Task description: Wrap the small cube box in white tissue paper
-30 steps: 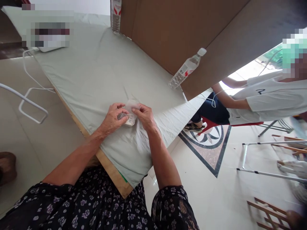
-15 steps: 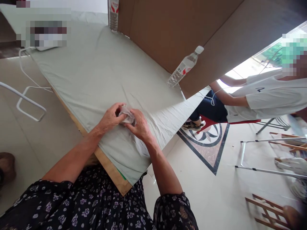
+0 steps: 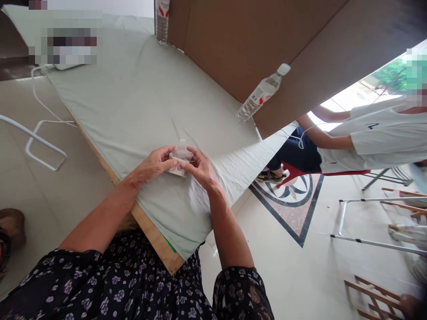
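Clear packet [image 3: 180, 156], contents indistinct, between pinching fingers of left hand [image 3: 151, 165], right hand [image 3: 202, 169]

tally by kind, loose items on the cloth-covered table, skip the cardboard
water bottles: 2
small clear packet: 1, pinched between left hand and right hand
white device with cable: 1, partly blurred
total: 4

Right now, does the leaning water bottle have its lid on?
On. A white cap closes the top of the water bottle, next to the cardboard.
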Tool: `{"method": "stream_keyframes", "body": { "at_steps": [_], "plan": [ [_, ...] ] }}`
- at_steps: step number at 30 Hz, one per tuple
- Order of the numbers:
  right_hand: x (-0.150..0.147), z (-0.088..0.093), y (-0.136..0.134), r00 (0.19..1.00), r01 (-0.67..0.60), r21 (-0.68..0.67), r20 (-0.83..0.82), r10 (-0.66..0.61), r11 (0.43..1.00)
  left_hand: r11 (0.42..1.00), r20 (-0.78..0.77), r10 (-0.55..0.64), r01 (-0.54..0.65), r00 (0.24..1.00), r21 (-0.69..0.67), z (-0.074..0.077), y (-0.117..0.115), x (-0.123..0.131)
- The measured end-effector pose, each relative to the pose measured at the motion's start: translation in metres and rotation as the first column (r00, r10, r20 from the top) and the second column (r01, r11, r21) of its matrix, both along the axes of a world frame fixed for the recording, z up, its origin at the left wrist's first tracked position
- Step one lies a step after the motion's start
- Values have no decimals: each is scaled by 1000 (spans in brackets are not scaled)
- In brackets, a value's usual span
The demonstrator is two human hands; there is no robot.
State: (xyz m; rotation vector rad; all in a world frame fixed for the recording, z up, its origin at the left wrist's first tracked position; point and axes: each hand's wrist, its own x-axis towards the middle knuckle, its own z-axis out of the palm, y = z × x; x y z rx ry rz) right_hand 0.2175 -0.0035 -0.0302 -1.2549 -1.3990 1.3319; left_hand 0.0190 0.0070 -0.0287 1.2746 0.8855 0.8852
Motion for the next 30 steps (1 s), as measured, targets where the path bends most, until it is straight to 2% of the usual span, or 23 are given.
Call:
{"method": "stream_keyframes", "body": {
  "at_steps": [6,9,14,19,23,30],
  "plan": [
    [-4,-8,-2,989,88,120,106,-101,989,998,8,59,-59,998,-9,-5,1,1],
    [-7,-10,-2,988,111,141,93,-125,984,997,-3,78,-78,997,-25,-7,2,2],
    [-7,-15,0,994,111,118,-22,-109,987,995,6,88,-88,996,-45,-8,2,2],
    [-10,-16,-3,993,109,147,29,-114,983,992,-5,106,-107,994,-70,-9,2,2],
    [-10,-12,-2,996,90,111,-7,-90,990,992,-4,109,-109,994,-59,-10,2,3],
    [-13,-3,21,993,75,30,-99,-71,997,990,9,119,-118,993,-78,-9,2,6]
  ]
}}
